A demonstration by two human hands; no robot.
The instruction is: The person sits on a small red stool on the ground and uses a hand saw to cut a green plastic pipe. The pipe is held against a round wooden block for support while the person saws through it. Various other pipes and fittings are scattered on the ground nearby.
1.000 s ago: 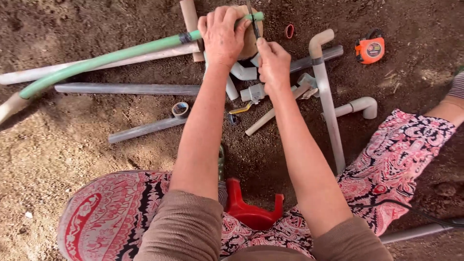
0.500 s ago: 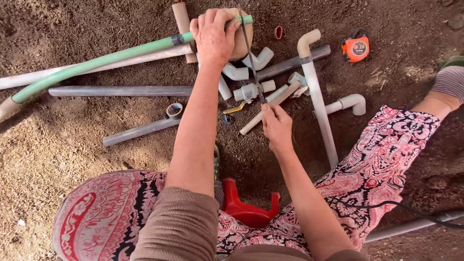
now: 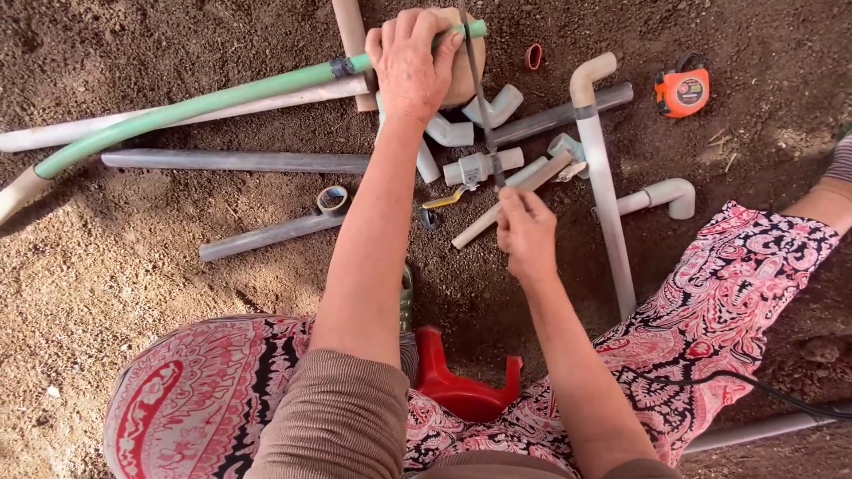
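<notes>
The left hand presses the green pipe on a rounded block, fingers wrapped over it; the right hand pinches a thin saw blade crossing the pipe's end, above scattered grey fittings on the soil.

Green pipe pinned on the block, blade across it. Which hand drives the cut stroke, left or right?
Right, probably. The right hand grips the near end of the hacksaw blade, which lies across the green pipe. The left hand is clamped over the pipe on the wooden block, so it is occupied steadying.
</notes>
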